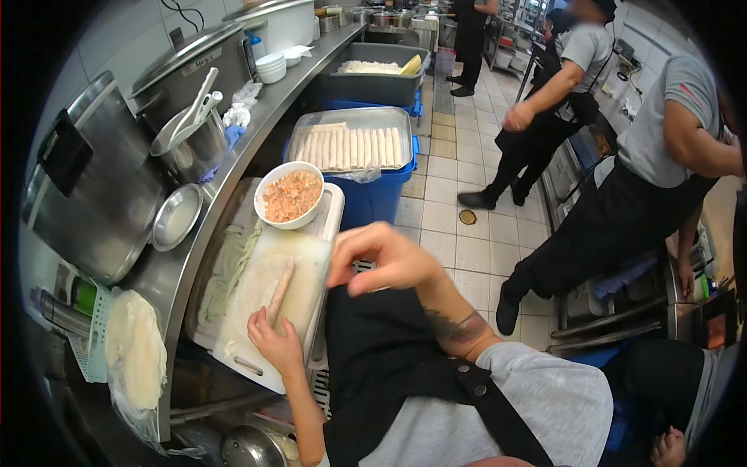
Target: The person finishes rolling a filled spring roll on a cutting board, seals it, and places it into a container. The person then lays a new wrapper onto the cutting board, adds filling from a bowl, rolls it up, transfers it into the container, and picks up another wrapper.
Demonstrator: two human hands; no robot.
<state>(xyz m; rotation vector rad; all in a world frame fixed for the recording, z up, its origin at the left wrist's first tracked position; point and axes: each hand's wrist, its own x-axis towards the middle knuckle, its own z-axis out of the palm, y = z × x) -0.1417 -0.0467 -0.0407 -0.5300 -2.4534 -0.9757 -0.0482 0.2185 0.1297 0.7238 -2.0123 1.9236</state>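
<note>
On a white cutting board (317,247) lies a thin pale wrapper sheet (253,292) with a slim roll (282,289) along its right side. My left hand (274,342) rests at the near end of the roll, fingers spread and touching it. My right hand (373,257) is raised to the right of the board, its fingers curled, somewhat blurred; whether it holds something small is hidden. A white bowl of orange-pink filling (292,196) stands at the board's far end. Beyond it, a tray (350,165) holds several finished rolls in a row.
Left of the board are a damp greenish cloth (226,272), a steel counter (233,183) with pots, and stacked wrappers (136,350) in plastic. A grey bin (373,89) stands farther off. Two people in grey shirts (583,50) are at the right; others stand behind.
</note>
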